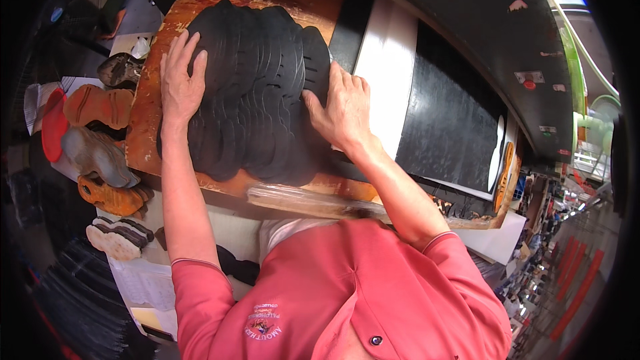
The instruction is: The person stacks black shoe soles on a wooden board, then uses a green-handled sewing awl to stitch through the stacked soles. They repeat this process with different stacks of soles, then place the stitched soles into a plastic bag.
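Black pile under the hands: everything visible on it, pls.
The black pile is many thin, flat, sole-shaped pieces, fanned and overlapping in rows, their rounded edges showing as curved lines. They look matte, perhaps rubber or foam; a few at the right show short slit-like marks. The count can't be told. The pile lies flat on a worn brown wooden board. The left hand rests along its left edge; the right hand is at its right edge, thumb against the pieces.
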Motion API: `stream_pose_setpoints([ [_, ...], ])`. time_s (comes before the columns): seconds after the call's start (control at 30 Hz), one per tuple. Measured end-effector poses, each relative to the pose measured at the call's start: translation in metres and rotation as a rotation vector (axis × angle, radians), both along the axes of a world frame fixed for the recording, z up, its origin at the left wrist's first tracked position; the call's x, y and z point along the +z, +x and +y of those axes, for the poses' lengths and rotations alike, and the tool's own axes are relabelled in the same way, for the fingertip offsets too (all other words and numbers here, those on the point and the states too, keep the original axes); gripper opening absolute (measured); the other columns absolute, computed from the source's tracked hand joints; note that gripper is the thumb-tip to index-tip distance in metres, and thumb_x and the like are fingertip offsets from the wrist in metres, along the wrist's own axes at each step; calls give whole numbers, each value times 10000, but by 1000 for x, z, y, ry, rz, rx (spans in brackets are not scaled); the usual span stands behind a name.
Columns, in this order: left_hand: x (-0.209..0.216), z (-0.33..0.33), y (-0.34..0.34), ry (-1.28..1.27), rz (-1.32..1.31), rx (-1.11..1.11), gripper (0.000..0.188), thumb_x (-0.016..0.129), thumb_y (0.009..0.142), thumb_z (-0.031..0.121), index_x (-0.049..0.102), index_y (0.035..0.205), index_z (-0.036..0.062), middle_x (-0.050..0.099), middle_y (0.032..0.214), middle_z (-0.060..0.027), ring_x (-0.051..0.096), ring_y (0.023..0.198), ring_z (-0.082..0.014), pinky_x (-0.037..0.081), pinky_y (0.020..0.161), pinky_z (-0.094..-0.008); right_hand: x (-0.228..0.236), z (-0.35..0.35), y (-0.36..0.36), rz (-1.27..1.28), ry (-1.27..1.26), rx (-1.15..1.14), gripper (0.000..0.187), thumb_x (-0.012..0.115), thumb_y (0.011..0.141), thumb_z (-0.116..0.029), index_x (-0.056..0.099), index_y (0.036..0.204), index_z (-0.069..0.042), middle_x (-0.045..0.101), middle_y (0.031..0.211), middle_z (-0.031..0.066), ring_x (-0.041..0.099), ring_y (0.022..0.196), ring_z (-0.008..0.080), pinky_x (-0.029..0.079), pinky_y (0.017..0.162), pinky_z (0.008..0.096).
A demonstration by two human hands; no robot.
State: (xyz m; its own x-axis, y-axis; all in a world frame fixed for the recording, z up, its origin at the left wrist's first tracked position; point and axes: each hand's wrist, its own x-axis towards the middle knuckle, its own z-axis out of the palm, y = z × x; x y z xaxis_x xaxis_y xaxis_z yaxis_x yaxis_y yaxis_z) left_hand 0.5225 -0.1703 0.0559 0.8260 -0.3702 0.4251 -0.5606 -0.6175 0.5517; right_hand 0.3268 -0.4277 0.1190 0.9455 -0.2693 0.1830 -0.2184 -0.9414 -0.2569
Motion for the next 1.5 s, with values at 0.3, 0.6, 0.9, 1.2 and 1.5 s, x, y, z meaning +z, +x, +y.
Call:
stream_pose_setpoints([
  [0.3, 1, -1, 0, -5, -1, 0, 434, 597, 1105, 321, 650, 1474, 99, 550, 1598, -165, 455, 1523, -367, 286, 1273, -549, 26, -24, 16, -16, 977, -373, 989, 851, 890, -189, 278, 1585, 219, 700, 1063, 130, 658, 846, 149, 562, 849, 291],
  [0.6, 1, 1, 0, 10, 14, -10, 447, 588, 1109, 323, 636, 1486, 90, 542, 1603, -167, 444, 1528, -370, 279, 1275, -550, 13, 4, -1, 53, 1208, -232, 702, 883, 894, -396, 616, 1390, 23, 741, 1158, 78, 672, 967, 124, 546, 783, 295],
  [0.9, 0, 8, 6, -96, 159, -51, 462, 459, 1164, 293, 582, 1537, 51, 526, 1625, -162, 437, 1542, -325, 283, 1285, -475, 7, 70, 34, -127, 1635, 157, 1050, 908, 874, -262, 276, 1682, -35, 594, 1519, 169, 572, 1397, 257, 431, 1208, 391],
  [1.2, 29, 1, -2, -829, 643, -82, 513, 491, 1174, 290, 517, 1573, -31, 594, 1532, -108, 614, 1315, -181, 480, 1131, -346, -8, 102, 97, -124, 1604, 242, 960, 861, 820, -206, 388, 1650, -113, 704, 1366, 203, 682, 1258, 289, 521, 1097, 363],
  [1.5, 98, -10, -62, -921, 662, -182, 590, 611, 1112, 216, 435, 1605, -57, 513, 1616, -174, 467, 1517, -298, 342, 1276, -404, 22, 44, 31, -100, 1884, 102, 625, 877, 857, -176, 634, 1382, 58, 729, 1293, 143, 698, 1158, 226, 554, 1031, 354],
])
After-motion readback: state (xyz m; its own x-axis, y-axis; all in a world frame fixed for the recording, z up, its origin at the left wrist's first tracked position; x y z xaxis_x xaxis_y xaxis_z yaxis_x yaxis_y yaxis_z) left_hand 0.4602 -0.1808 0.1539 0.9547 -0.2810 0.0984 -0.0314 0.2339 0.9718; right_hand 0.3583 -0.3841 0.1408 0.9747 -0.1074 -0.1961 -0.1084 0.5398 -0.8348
